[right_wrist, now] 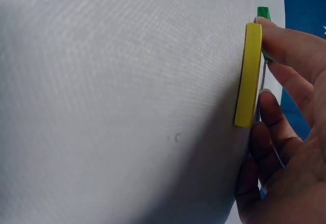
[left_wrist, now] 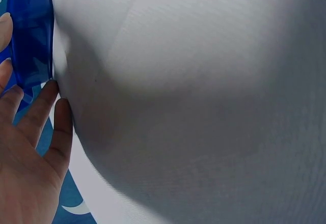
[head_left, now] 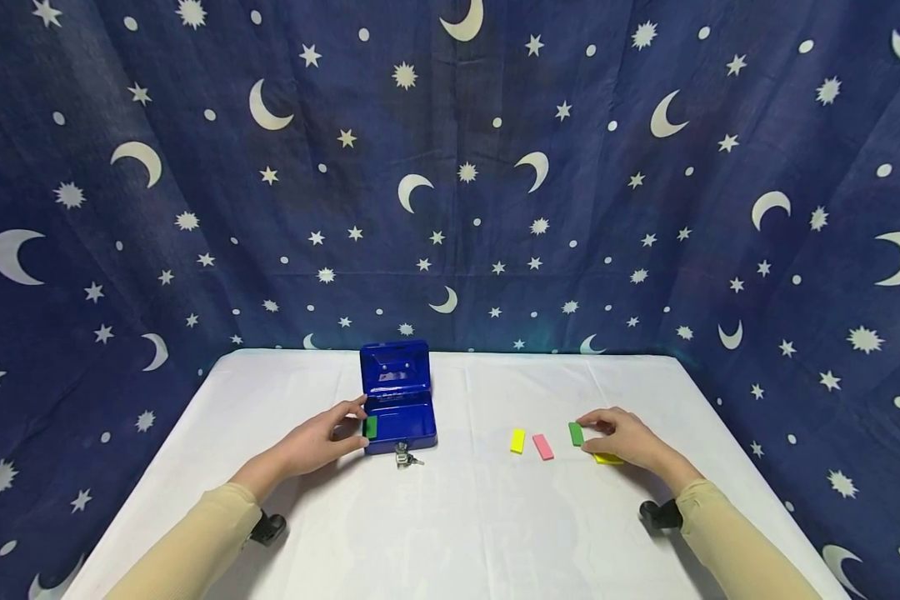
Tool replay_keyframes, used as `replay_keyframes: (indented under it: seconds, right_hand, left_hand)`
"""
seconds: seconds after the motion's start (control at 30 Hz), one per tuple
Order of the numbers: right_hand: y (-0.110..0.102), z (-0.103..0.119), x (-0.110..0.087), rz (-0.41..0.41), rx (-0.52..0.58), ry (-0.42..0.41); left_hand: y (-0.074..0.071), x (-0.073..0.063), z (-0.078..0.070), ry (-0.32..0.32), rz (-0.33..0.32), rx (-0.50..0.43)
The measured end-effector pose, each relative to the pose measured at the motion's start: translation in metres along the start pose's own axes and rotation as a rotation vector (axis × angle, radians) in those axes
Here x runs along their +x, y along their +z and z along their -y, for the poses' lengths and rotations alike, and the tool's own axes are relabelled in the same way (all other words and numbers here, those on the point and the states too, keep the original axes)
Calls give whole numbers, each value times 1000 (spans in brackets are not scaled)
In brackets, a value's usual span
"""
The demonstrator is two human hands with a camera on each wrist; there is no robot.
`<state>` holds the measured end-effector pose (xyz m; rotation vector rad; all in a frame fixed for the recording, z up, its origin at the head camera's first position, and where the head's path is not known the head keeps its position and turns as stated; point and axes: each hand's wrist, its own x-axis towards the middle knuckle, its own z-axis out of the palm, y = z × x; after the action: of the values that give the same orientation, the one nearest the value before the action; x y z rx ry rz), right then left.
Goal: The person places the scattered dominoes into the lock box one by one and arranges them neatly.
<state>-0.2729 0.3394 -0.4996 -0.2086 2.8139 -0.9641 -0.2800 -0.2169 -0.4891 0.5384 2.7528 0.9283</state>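
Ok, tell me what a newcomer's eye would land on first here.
Probably the dark blue cloth of moons and stars filling the background. Next, the open blue box beside the left hand, a green block inside. Then, farther right, yellow blocks, a pink block and another green block by the right hand.

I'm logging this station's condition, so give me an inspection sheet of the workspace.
Surface: white tablecloth, faint creases.
Job's things: blue box, lid open, one green block inside; on the cloth, a yellow block, a pink block, another green block and a second yellow block partly hidden by the right hand.
Clutter: metal lock with keys at the box's front.
Hands: left hand at the box's left side, right hand's fingertips at the green block outside; firmness of either grip unclear.
Cables: nothing seen.
Surroundings: blue curtain, moon-and-star print.
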Motion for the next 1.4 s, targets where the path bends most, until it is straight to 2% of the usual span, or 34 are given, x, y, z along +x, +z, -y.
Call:
replay_keyframes:
  seconds: [0.43,0.83,1.17,1.4]
  right_hand:
    - [-1,2,2,-5,7,6]
    - [-1,2,3,-8,18,1]
    - [-2,4,2,9,61,44]
    - [-1,3,1,4,17,38]
  left_hand:
    - [-1,1,-1,19,-4,5]
    - [-2,1,-1,4,1,-3]
    - [-1,1,-1,22,2,-13]
    - [0,0,-1,16,3,-21]
